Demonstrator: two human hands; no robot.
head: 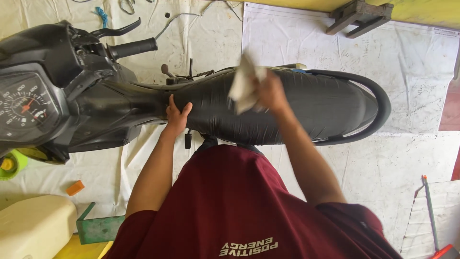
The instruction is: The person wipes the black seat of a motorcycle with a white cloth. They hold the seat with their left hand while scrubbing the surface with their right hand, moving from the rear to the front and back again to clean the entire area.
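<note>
White rag [245, 84] bunched in right hand [270, 92], pressed on black motorbike seat [297, 108]. Left hand [177, 115] open, braced flat at seat front. Risk: loose rag end could snag levers [191, 72] behind the seat.

Looks like an informal motorcycle repair or cleaning spot, set up on the ground rather than in a proper garage. Under the black scooter with its round speedometer dial [26, 105] lie dirty white printed sheets [397, 57] spread as floor cover. Well beyond the hands, a small grey wooden stand [359, 17]. On the near left, a cream plastic jerrycan [36, 230], a green metal bracket [98, 229], a small orange block [75, 187].
</note>
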